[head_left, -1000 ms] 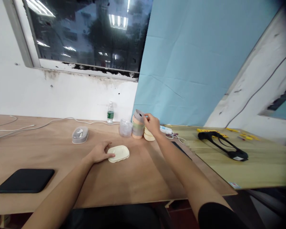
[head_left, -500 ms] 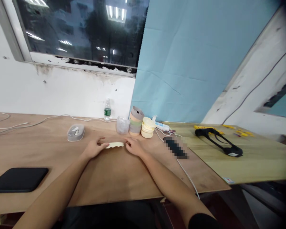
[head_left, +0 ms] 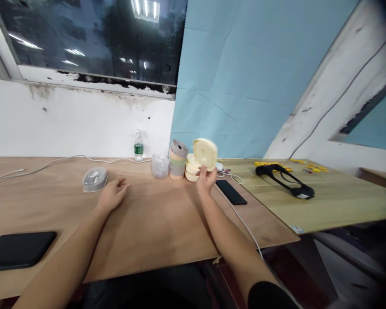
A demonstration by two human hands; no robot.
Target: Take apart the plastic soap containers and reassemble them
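We take the striped stack (head_left: 177, 162) on the brown table (head_left: 154, 227) as our landmark. To its right, we see the right hand (head_left: 206, 179) raised, its thumb and fingers closed on the lower edge of a pale yellow tray (head_left: 205, 153). The tray stands tipped up on edge above the hand, slightly blurred, with its broad side towards us. Behind it and just beside the striped stack, we see the yellow pile (head_left: 191, 173), partly hidden by the tray and the hand; whether tray and pile touch, we cannot tell.

Well to the left of the striped stack and nearer to us, the left hand (head_left: 113, 193) rests at the table, fingers loosely bent, with nothing that we can see in its grasp. Near that hand, farther left of the stack, sits a grey oval box (head_left: 94, 179). Immediately left of the stack we find a clear tub (head_left: 160, 166), and beyond that, by the wall, a bottle (head_left: 138, 148) with a green label. Right of the stack and closer to us lies a flat black slab (head_left: 231, 192), with a white cable (head_left: 244, 222) running past it.
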